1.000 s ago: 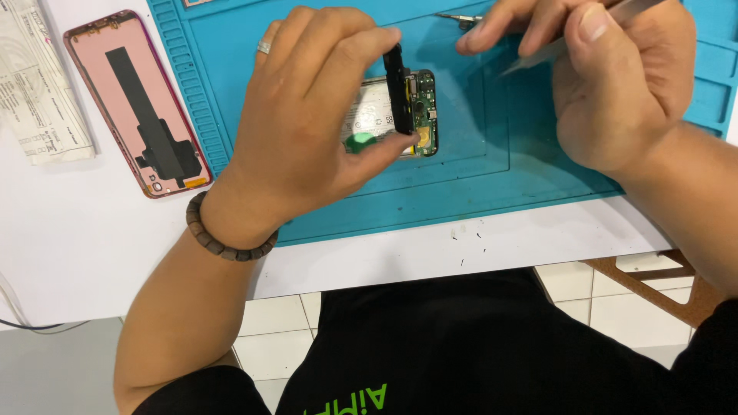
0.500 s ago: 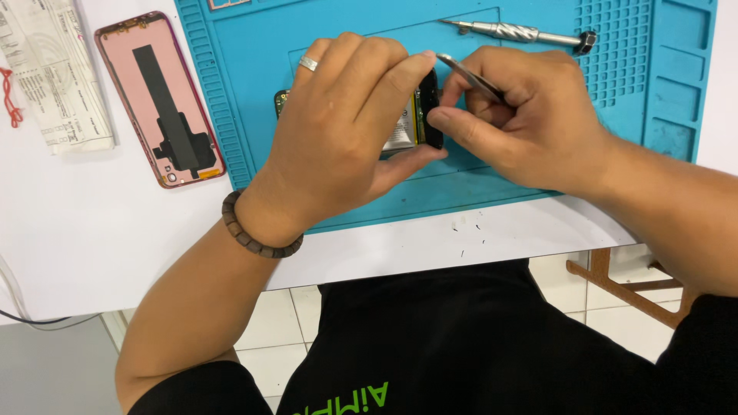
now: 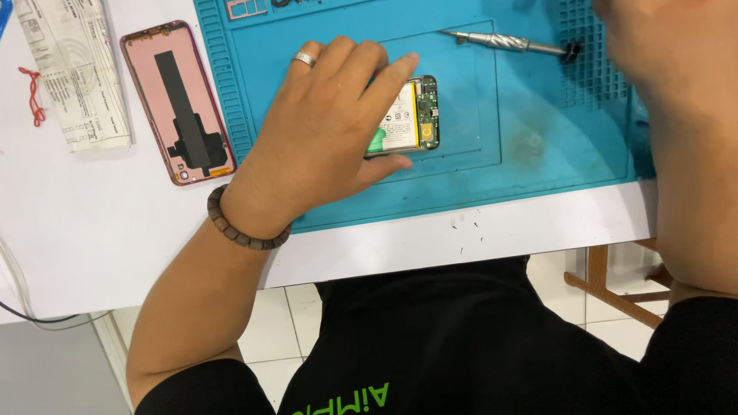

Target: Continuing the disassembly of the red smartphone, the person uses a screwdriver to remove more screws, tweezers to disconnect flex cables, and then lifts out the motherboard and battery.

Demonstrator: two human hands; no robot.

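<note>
The left hand (image 3: 323,131) lies flat and spread over the opened smartphone with its white battery and green circuit board exposed (image 3: 407,115), fingers loosely extended and pressing on the device's left part rather than curled around it; the thumb runs along the phone's lower edge. A silver ring sits on one finger, and a brown wooden bead bracelet (image 3: 242,227) circles the wrist at about 7 o'clock from the hand. The phone rests face down inside the recessed central panel of the blue silicone repair mat (image 3: 538,146), with only its right end showing at 3 o'clock of the palm.

The right hand itself is out of view past the top right corner; only the forearm (image 3: 684,146) shows, crossing the mat's right side, so whether that hand is open or closed cannot be told.

At 1 o'clock from the phone, a slim silver metal screwdriver with a knurled handle (image 3: 507,42) lies on the mat, well apart from both hands. At 9 o'clock, off the mat on the white table (image 3: 92,230), lies a pink phone back cover with a black adhesive strip inside (image 3: 177,104), and beyond it, further toward 9 o'clock, a folded printed paper sheet (image 3: 73,73).
</note>
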